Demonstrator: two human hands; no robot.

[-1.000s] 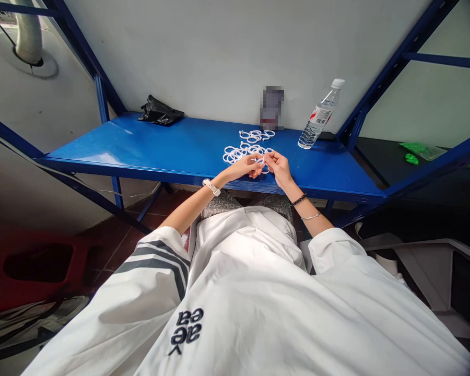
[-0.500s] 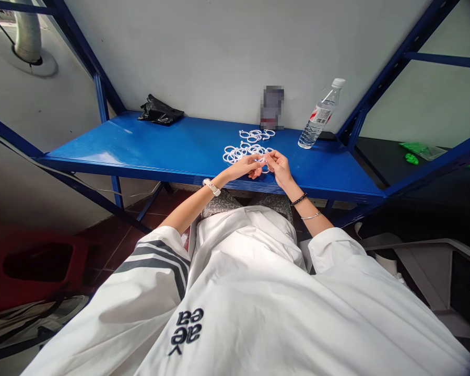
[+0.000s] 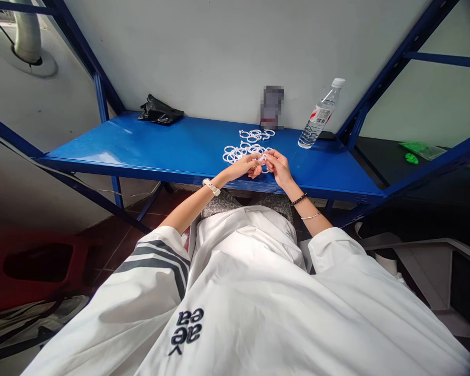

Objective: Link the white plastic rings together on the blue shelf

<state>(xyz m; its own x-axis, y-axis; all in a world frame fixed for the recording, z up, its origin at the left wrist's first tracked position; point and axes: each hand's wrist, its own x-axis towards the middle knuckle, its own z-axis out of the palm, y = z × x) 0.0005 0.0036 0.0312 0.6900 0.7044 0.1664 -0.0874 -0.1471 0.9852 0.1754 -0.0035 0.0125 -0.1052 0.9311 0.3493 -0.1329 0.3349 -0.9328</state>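
My left hand (image 3: 246, 166) and my right hand (image 3: 279, 167) meet over the front of a blue metal shelf (image 3: 172, 149). Both pinch a small white plastic ring (image 3: 262, 158) between their fingertips. Just beyond the hands lies a heap of several white rings (image 3: 237, 153), and a second cluster of rings (image 3: 255, 135) lies farther back. A watch is on my left wrist, and bracelets are on my right.
A clear water bottle (image 3: 320, 115) stands at the shelf's back right. A crumpled black bag (image 3: 159, 112) lies at the back left. A blurred dark object (image 3: 272, 107) leans on the wall. A red stool (image 3: 31, 263) is on the floor at left.
The hands have closed in slightly on the ring and shifted a little away from me; everything else is still.
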